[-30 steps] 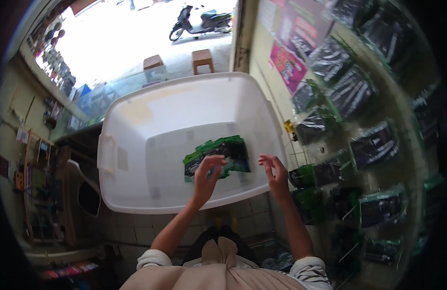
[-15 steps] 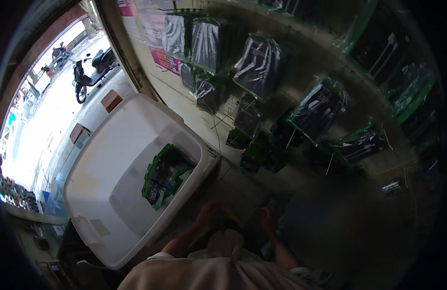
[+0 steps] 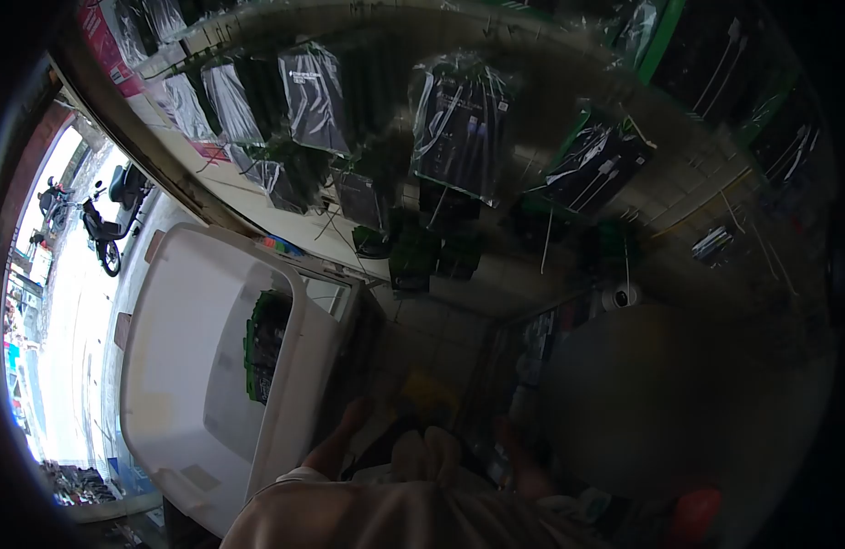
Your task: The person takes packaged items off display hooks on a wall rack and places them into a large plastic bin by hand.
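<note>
My left hand [image 3: 354, 414] is low in the view, beside the right wall of a large white plastic bin [image 3: 171, 366]. It is dim there, and its fingers do not show clearly. My right hand [image 3: 508, 437] is on the other side of my lap, near a dark glass-sided case [image 3: 530, 366]. Its fingers are also lost in shadow, and I make out nothing held in either hand. Inside the bin lie several green-and-black packets [image 3: 268, 343], partly hidden by the bin's wall.
Packaged charging cables [image 3: 464, 128] in clear bags hang on hooks along the wall. A yellow object [image 3: 427, 392] lies on the tiled floor. A round white device [image 3: 621, 295] sits to the right, above a blurred area. Outside stands a parked scooter [image 3: 102, 224].
My view has turned to the right, so the bin and scooter sit further left and more of the hanging packages show. Both hands appear a little lower and more apart.
</note>
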The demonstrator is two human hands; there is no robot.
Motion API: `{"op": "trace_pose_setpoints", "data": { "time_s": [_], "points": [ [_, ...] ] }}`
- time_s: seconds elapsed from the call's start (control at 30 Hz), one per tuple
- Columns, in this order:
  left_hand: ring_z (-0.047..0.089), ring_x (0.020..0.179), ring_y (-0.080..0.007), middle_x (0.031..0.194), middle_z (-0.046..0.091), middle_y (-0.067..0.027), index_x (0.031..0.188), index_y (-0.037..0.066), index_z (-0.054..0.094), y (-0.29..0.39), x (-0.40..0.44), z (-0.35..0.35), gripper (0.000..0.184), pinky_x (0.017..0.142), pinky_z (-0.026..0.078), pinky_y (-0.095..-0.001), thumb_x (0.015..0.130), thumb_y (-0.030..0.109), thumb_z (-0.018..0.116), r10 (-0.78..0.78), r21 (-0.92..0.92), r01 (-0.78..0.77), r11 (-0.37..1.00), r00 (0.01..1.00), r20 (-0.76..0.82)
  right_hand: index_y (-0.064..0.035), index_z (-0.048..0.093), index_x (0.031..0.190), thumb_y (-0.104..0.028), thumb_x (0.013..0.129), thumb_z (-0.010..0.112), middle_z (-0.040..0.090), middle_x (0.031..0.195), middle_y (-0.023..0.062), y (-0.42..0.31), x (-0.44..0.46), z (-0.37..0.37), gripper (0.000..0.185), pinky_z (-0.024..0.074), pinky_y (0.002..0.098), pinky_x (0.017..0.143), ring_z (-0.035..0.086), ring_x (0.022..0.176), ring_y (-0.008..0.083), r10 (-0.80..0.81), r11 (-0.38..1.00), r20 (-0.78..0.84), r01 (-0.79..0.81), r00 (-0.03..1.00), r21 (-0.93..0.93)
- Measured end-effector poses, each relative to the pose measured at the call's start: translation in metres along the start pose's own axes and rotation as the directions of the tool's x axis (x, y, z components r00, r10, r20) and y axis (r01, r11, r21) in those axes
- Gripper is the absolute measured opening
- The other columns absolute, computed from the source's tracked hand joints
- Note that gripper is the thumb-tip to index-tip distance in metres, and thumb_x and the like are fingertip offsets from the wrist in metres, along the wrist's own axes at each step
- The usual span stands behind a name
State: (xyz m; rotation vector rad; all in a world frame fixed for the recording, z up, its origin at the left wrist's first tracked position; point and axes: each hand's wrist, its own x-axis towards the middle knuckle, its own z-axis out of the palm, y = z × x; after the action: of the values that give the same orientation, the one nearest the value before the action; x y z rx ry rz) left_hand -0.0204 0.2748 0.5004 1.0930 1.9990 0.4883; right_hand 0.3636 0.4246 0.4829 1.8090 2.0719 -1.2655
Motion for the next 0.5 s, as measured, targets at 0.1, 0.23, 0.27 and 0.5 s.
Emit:
{"op": "trace_pose_setpoints", "data": {
  "time_s": [0.1, 0.23, 0.27, 0.5],
  "points": [
    [0.055, 0.089, -0.0292, 0.092, 0.059, -0.015, 0.096, 0.005, 0.057, 0.021, 0.045, 0.025, 0.026, 0.076, 0.043, -0.0369, 0.079, 0.024, 0.051, -0.117, -0.376, 0.088, 0.922, 0.992, -0.055, -0.0069, 0.055, 0.097, -0.029, 0.083, 0.045, 0.058, 0.092, 0.0132, -0.036, 0.014, -0.014, 0.028, 0.0425, 0.0356, 0.077, 0.055, 0.088, 0.0265, 0.046, 0.973, -0.069, -0.029, 0.997, 0.231],
    [0.057, 0.087, -0.0246, 0.095, 0.057, -0.0129, 0.098, 0.005, 0.055, 0.081, 0.121, 0.039, 0.024, 0.075, 0.044, -0.0326, 0.075, 0.009, 0.056, 0.008, -0.645, -0.208, 0.736, 0.954, -0.298, -0.0065, 0.052, 0.102, -0.026, 0.086, 0.043, 0.055, 0.095, 0.008, -0.067, 0.077, -0.021, 0.027, 0.0398, 0.031, 0.08, 0.053, 0.089, 0.0199, -0.115, 0.93, -0.124, 0.151, 0.986, 0.336],
    [0.056, 0.088, -0.025, 0.098, 0.055, -0.0125, 0.101, 0.005, 0.054, 0.098, 0.135, 0.035, 0.025, 0.075, 0.044, -0.0324, 0.075, 0.005, 0.054, 0.089, -0.676, -0.328, 0.66, 0.927, -0.363, -0.0063, 0.051, 0.103, -0.027, 0.087, 0.042, 0.055, 0.095, 0.0086, -0.082, 0.092, -0.026, 0.028, 0.04, 0.0309, 0.08, 0.053, 0.089, 0.0198, -0.19, 0.896, -0.173, 0.243, 0.966, 0.372],
    [0.05, 0.097, -0.0255, 0.102, 0.049, -0.0118, 0.107, 0.004, 0.047, 0.241, 0.213, -0.052, 0.032, 0.08, 0.041, -0.0315, 0.076, -0.004, 0.048, 0.254, -0.375, -0.514, 0.771, 0.789, -0.559, -0.0032, 0.048, 0.109, -0.032, 0.088, 0.041, 0.053, 0.102, 0.0101, -0.219, 0.165, -0.092, 0.037, 0.0383, 0.0307, 0.085, 0.051, 0.098, 0.0179, -0.379, 0.717, -0.475, 0.576, 0.795, 0.392]
  ]
}}
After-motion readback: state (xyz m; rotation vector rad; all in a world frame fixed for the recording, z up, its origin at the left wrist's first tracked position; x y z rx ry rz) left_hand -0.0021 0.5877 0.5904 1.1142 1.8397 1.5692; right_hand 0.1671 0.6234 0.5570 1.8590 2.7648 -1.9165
